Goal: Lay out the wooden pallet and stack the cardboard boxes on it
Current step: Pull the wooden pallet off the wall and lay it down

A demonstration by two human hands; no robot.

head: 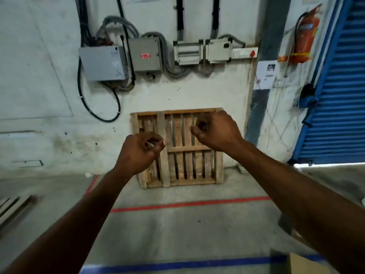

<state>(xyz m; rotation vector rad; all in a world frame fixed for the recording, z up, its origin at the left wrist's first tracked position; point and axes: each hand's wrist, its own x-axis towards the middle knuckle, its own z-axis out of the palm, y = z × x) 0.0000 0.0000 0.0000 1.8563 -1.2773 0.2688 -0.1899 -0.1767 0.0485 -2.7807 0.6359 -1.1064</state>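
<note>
A wooden pallet [178, 155] stands upright on its edge, leaning against the white wall straight ahead. Both my arms reach out in front of it. My left hand [141, 150] is curled into a loose fist before the pallet's left side and holds nothing. My right hand [215, 130] is likewise curled, in front of the pallet's upper right part, and empty. Neither hand visibly touches the wood. A corner of a cardboard box [302, 263] shows at the bottom right, partly hidden by my right arm.
Electrical boxes [103, 63] and cables hang on the wall above the pallet. A red fire extinguisher [305, 36] and a blue roller shutter [341, 91] are at the right. Red [187, 204] and blue [177, 265] floor lines cross the concrete. Another pallet's edge [11, 209] lies at left.
</note>
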